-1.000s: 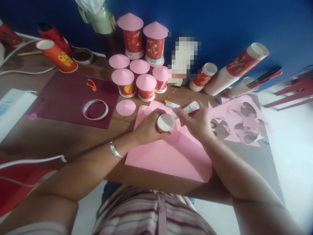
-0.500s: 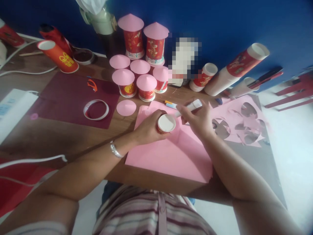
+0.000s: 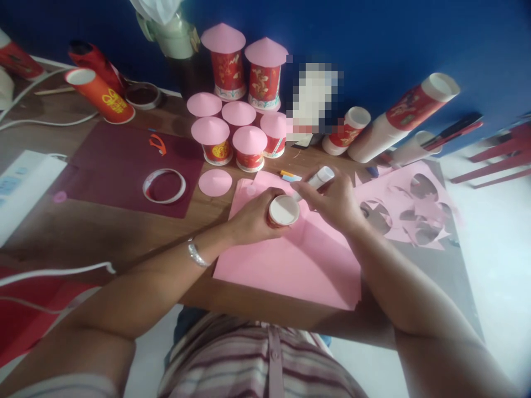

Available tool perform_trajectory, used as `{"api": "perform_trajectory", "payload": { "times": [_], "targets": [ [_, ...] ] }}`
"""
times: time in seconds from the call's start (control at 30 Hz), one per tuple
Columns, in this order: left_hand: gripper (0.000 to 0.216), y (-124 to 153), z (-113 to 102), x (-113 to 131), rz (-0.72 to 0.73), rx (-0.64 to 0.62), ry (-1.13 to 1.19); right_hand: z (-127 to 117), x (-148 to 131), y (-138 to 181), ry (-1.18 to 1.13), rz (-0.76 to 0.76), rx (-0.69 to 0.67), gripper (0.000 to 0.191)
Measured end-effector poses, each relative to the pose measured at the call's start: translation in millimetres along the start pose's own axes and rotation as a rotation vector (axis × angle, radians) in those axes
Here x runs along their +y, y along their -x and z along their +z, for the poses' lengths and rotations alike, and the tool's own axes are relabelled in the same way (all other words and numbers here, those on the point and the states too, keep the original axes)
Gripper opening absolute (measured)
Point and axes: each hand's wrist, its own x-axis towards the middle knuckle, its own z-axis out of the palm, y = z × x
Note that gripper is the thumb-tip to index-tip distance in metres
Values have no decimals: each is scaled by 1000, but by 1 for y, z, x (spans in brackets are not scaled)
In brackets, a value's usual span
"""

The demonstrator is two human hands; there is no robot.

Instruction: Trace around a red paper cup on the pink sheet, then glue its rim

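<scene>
My left hand (image 3: 251,218) is wrapped round a small red paper cup (image 3: 283,210) held over a pink paper sheet (image 3: 290,260), its white end facing me. My right hand (image 3: 334,202) grips a white glue stick (image 3: 317,179) whose lower tip touches the cup's rim. A loose pink paper cone (image 3: 214,182) lies on the wooden table left of the sheet. Behind it stand several red cups topped with pink cones (image 3: 249,146).
A tape ring (image 3: 164,186) lies on a dark red sheet (image 3: 116,171). Two taller capped cups (image 3: 246,69) stand at the blue wall. Stacks of cups (image 3: 404,113) lie at the right, beside pink paper with cut-out holes (image 3: 409,207). A white box (image 3: 20,185) and cables sit at the left.
The glue stick has swung a little, its top end moving left, with its tip staying at the cup's rim. The left hand and cup have barely moved.
</scene>
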Motion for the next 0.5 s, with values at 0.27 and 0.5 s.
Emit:
{"api": "perform_trajectory", "payload": {
  "times": [0.27, 0.5],
  "targets": [
    [52, -1, 0, 2, 5, 12, -27, 1, 2, -3, -48, -1, 27, 32],
    [59, -2, 0, 5, -27, -9, -24, -1, -11, -15, 74, -114, -151, 37]
  ]
}}
